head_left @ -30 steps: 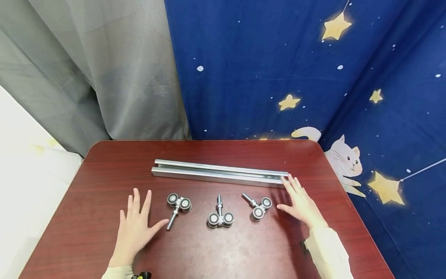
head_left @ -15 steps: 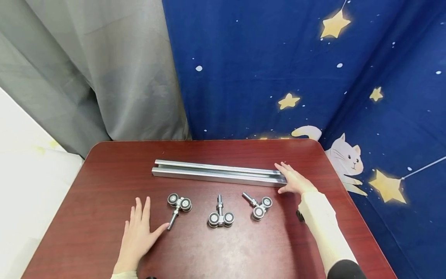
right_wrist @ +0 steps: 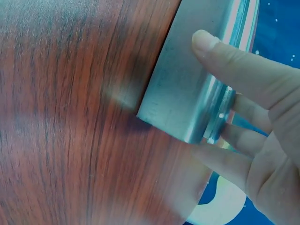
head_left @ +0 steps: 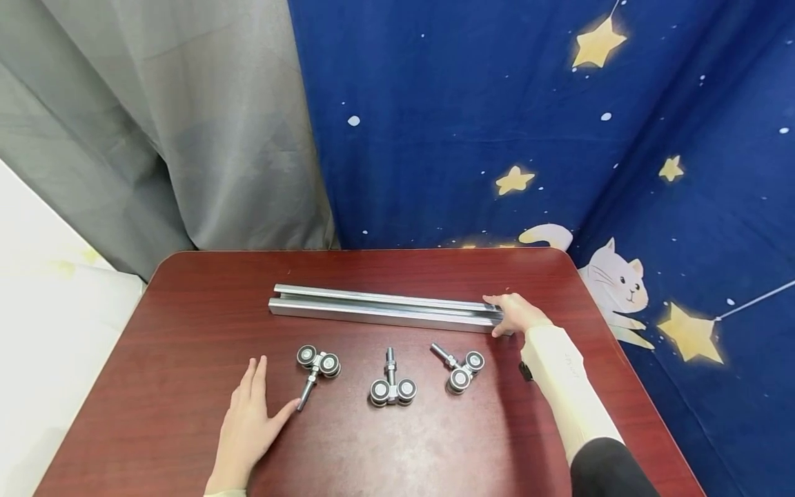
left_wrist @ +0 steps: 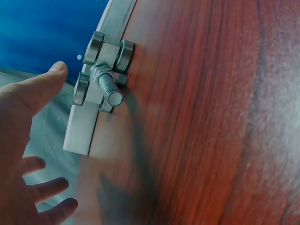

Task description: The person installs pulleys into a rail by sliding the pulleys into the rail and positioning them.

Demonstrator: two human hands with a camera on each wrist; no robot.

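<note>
Head view: right hand (head_left: 517, 314) is pinching slotted steel channel (head_left: 373, 316) at its right end only, near worktop's (head_left: 435, 449) far edge. Left hand (head_left: 245, 424) is holding nothing, thumb splayed. One-ended lifting would be risking a swing into middle roller trolley (head_left: 393, 392).

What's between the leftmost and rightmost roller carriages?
In the head view, the middle carriage lies between the leftmost carriage and the rightmost carriage, with bare tabletop on either side.

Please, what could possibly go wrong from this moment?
The right hand is at one end of the metal rail, so lifting there might leave the far end swinging.
A swung rail could knock the middle roller, lying nearby.
The left hand, close to the left roller, might nudge it.
</note>
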